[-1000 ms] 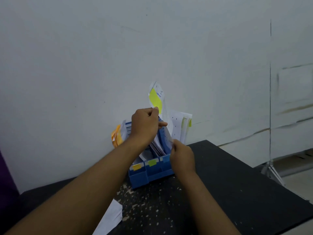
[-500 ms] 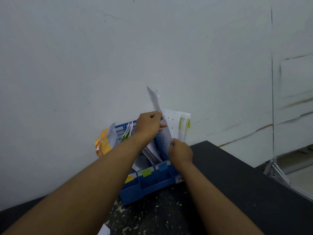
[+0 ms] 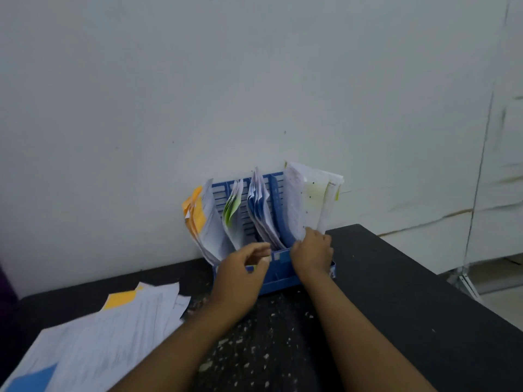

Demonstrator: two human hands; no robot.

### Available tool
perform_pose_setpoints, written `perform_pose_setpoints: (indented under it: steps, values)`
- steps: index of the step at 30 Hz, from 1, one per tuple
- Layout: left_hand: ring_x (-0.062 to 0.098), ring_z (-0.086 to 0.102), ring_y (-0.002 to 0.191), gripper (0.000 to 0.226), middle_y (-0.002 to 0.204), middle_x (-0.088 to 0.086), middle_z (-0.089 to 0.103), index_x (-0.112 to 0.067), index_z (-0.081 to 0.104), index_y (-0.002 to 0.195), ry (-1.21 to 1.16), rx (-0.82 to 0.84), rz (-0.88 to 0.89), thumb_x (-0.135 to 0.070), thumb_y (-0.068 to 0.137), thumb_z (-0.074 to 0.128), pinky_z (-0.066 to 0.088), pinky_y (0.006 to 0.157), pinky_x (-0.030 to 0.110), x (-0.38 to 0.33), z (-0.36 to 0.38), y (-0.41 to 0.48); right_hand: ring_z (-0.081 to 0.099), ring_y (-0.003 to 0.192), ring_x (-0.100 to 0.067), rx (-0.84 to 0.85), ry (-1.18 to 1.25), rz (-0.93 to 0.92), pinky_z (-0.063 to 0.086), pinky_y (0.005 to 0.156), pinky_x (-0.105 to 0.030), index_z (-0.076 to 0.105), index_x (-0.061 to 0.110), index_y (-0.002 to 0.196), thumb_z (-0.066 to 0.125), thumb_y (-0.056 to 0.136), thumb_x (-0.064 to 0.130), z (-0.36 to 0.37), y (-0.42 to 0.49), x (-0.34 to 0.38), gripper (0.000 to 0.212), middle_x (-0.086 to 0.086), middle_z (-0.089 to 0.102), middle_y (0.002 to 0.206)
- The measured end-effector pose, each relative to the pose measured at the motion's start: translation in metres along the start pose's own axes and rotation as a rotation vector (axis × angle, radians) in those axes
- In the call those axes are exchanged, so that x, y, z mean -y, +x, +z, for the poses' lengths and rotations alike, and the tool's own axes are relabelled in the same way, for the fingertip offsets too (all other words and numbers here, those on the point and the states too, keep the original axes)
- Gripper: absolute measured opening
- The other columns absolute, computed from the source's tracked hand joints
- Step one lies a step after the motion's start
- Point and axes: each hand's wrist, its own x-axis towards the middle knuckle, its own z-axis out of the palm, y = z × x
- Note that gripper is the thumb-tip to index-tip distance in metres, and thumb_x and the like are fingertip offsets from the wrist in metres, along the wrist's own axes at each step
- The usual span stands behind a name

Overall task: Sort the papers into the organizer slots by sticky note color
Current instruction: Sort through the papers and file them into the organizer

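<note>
Organizer: blue plastic organizer upright at the far edge of the black table, backed against the white wall.
Slots, left to right: orange-noted papers fanning out leftward; green-noted papers; blue-noted papers; yellow-green-noted papers leaning right in the last slot.
Right hand: right hand at the organizer's right front corner, fingers touching the foot of the yellow-green-noted papers; I cannot tell whether they pinch the sheets or only rest there.
Left hand: left hand, blurred, just in front of the organizer's front wall, fingers loosely curled with nothing in them.
Unsorted: loose pile of papers lying flat at the near left of the table, with an orange sticky note on its far side and a blue sticky note at the near corner.
</note>
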Motion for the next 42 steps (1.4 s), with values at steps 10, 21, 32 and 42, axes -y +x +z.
perform_pose_setpoints:
  steps: [10,21,32,42]
  values:
    - [0.005,0.061,0.105,0.029,0.112,-0.017,0.071,-0.04,0.072,0.104,0.298,-0.331,-0.264,-0.011,0.1,0.067,0.047,0.092,0.019,0.112,-0.106,-0.142,0.049,0.092,-0.024,-0.169,0.145,-0.255,0.046,0.071,-0.043,0.051,0.024,0.097,0.063,0.081,0.004,0.014,-0.152,0.058,0.028,0.001,0.054,0.097]
    - [0.034,0.047,0.137,0.058,0.149,0.007,0.053,-0.025,0.054,0.146,0.745,-0.55,-0.708,-0.037,0.093,0.074,0.04,0.111,0.058,0.19,-0.242,-0.219,0.048,0.135,-0.011,0.555,0.118,-0.673,0.036,0.12,-0.04,0.058,0.036,0.138,0.058,0.1,0.045,0.077,-0.291,0.15,0.038,0.012,0.056,0.145]
    - [0.03,0.056,0.122,0.045,0.128,0.005,0.066,-0.029,0.066,0.128,0.817,-0.449,-0.976,-0.062,0.1,0.053,0.041,0.102,0.05,0.226,-0.283,-0.213,0.043,0.142,-0.011,0.639,-0.076,-0.631,0.014,0.126,-0.052,0.056,0.032,0.143,0.035,0.11,0.047,0.089,-0.306,0.148,0.043,0.013,0.056,0.149]
    - [0.015,0.066,0.088,0.011,0.093,-0.009,0.07,-0.028,0.065,0.1,0.381,-0.68,-0.76,-0.039,0.1,0.068,0.054,0.095,0.045,0.215,-0.278,-0.232,0.052,0.133,-0.012,0.593,-0.018,-0.633,0.029,0.121,-0.044,0.064,0.031,0.136,0.046,0.107,0.042,0.083,-0.31,0.149,0.036,0.011,0.064,0.141]
